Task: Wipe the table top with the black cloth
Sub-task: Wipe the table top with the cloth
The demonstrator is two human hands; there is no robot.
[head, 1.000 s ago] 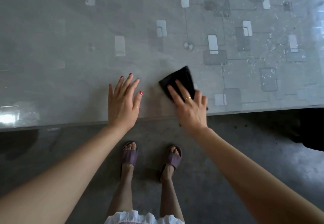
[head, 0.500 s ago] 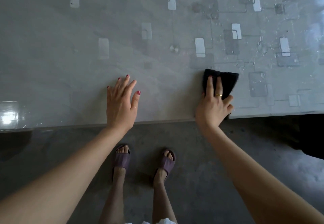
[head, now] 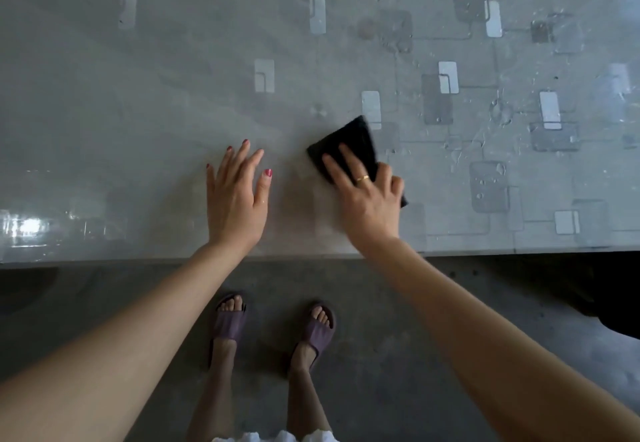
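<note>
Back to the left swings the black cloth: half a second ago it sat out to the right of the right hand's wrist line, and now it lies close to the resting hand again, as it did a second ago. Right hand lies on top of it, index and middle fingers stretched straight and pressing the fabric flat onto the table top, the other fingers bent at the cloth's near-right edge; whether they grip it I cannot tell. A gold ring shows on one finger. From that hand, the cloth pokes out toward 11 o'clock, one corner pointing toward 12.

Left hand has barely shifted: palm down, fingers spread and straight, resting on the table top just at 9 o'clock of the cloth, a small gap between them. Both hands are near the table's near edge.

Water droplets glisten on the patterned surface at 2 o'clock of the cloth. Below the edge, two feet in purple slippers stand on the grey floor.
</note>
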